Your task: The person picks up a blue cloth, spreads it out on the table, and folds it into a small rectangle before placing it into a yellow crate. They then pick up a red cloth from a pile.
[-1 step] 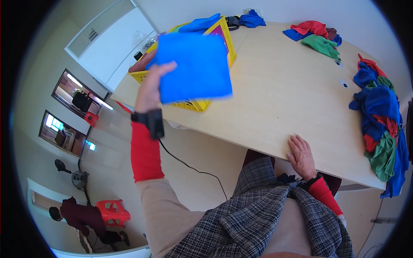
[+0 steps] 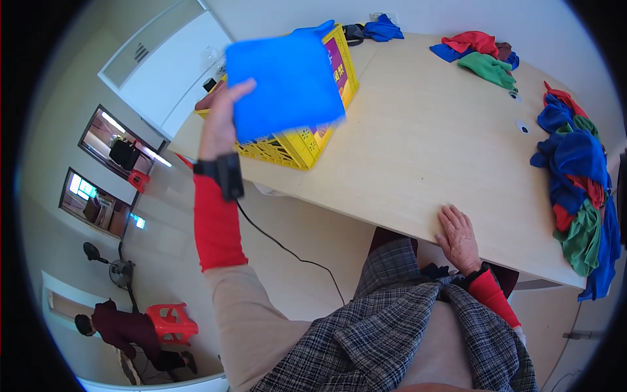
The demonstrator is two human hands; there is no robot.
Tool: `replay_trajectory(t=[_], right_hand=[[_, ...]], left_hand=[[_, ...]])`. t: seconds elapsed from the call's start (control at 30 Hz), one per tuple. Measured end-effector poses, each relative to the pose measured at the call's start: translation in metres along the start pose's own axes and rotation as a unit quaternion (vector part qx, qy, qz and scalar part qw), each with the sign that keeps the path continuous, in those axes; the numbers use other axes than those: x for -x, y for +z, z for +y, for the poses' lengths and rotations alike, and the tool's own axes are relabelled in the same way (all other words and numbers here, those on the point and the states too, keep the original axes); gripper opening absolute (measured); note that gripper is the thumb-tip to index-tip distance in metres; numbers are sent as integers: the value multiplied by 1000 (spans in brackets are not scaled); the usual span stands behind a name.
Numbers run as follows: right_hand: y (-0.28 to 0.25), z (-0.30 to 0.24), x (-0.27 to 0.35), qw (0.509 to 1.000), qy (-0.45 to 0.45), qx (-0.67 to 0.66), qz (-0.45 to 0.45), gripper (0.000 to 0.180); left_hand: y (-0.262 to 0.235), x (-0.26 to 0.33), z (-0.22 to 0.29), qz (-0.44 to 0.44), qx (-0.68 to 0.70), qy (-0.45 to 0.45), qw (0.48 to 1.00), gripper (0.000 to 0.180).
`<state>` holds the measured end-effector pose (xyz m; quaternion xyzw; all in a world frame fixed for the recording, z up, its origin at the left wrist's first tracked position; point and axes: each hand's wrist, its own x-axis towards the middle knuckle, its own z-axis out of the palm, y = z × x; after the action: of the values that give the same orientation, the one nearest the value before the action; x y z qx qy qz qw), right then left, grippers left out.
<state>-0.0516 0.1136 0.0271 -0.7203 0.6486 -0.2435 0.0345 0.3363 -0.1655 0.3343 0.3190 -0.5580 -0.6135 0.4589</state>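
Observation:
A flat, square-folded blue cloth (image 2: 286, 86) is held up over the yellow crate (image 2: 302, 149) at the far left of the table. My left hand (image 2: 221, 124) grips the cloth by its left edge, thumb on top; the fingers beneath are hidden. The cloth covers much of the crate's opening, where more blue cloth (image 2: 313, 31) shows at the far rim. By the table's near edge, my right hand (image 2: 459, 240) lies flat on the tabletop (image 2: 418, 157), fingers stretched out and holding nothing.
Crumpled blue, red and green cloths (image 2: 578, 160) lie in a heap along the right edge, some hanging over it. A smaller cloth pile (image 2: 480, 49) sits at the back right. Behind on the left, a person (image 2: 127, 330) is near a red stool (image 2: 171, 323).
My left hand has moved the blue cloth slightly away from me and to the left, uncovering more of the crate's near side. My right hand has stayed in place.

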Motion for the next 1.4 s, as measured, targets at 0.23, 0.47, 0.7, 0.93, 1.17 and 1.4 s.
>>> replay_trajectory(t=[0.23, 0.47, 0.7, 0.93, 1.17, 1.4], right_hand=[[-5, -8, -3, 999, 28, 32, 5, 56], [-2, -10, -9, 999, 35, 33, -9, 59], [-1, -10, -10, 998, 44, 49, -18, 61], [3, -14, -11, 995, 69, 65, -43, 65], [2, -15, -12, 993, 75, 74, -49, 67], [0, -16, -12, 994, 70, 60, -51, 65]], left_hand=[[-85, -124, 34, 112, 147, 83, 979, 64], [-139, -167, 3, 236, 190, 53, 952, 60], [-129, -171, 61, 210, 119, 97, 966, 63], [-139, -181, 83, 256, 101, 112, 955, 64], [-111, -197, 41, 210, 144, 85, 963, 57], [-139, -171, -8, 245, 153, 49, 956, 47]])
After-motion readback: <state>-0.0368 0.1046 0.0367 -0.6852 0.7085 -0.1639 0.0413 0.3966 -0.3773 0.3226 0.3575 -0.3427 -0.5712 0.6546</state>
